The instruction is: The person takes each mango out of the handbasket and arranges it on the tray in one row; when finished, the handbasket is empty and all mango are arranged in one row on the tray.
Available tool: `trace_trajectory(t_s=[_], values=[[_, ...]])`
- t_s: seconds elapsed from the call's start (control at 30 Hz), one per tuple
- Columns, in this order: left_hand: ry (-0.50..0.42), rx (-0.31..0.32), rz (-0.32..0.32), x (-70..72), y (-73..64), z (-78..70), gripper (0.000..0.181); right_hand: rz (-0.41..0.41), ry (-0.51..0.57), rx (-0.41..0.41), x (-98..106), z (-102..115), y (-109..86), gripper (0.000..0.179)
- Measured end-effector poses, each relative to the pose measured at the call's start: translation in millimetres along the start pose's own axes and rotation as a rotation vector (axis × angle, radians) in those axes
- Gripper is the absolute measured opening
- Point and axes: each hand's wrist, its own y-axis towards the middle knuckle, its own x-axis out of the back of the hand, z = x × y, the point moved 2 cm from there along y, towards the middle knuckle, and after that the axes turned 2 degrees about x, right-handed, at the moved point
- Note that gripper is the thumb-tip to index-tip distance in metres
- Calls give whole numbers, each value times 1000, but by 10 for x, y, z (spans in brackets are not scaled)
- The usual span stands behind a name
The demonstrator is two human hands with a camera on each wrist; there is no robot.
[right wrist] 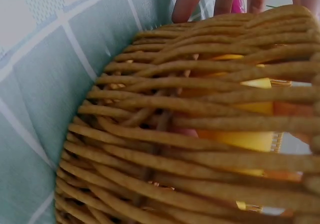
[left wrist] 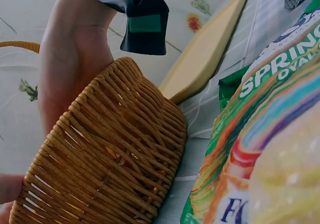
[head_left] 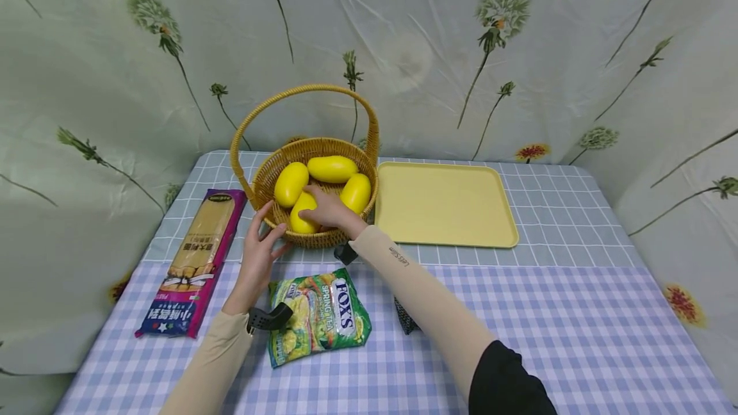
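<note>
A round wicker basket (head_left: 317, 240) with a tall arched handle holds several smooth yellow oval fruits, mango-like in shape. Inside it, my right hand (head_left: 333, 209) grips the front fruit (head_left: 302, 221) between thumb and fingers. My left hand (head_left: 256, 261) is at the basket's near left side, its fingers spread and touching the rim. In the left wrist view, the right forearm (left wrist: 75, 59) reaches over the woven wall. From the right wrist, the wickerwork (right wrist: 190, 104) fills most of the view, with left-hand fingers (right wrist: 187, 2) along its top edge; yellow shows through the gaps.
A green Fox's candy bag (head_left: 319, 316) lies in front of the basket, between the forearms. Left of it is a purple pasta pack (head_left: 196, 261). A yellow tray (head_left: 444, 203) stands right of the basket. A dark patterned item (head_left: 406, 317) is partly hidden under the right forearm.
</note>
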Motion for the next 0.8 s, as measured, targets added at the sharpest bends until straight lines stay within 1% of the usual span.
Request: trace_trajectory(t_s=[0.07,0.13,0.2,0.37,0.47,0.6,0.8], values=[[2,0,-1,-1,0,1,56,-28,-33,31,17,1,-9,59],[5,0,-3,-1,0,4,55,-48,-30,63,47,-4,-24,57],[10,1,-8,1,2,10,55,-59,9,89,93,-10,-48,56],[13,-5,-11,4,6,18,56,-58,189,197,246,-66,-96,56],[8,-10,-12,9,12,26,55,-61,256,244,358,-115,-133,56],[3,-23,-12,12,11,30,55,-94,312,264,518,-190,-221,55],[2,-28,-4,8,5,31,55,-149,387,326,759,-354,-392,55]])
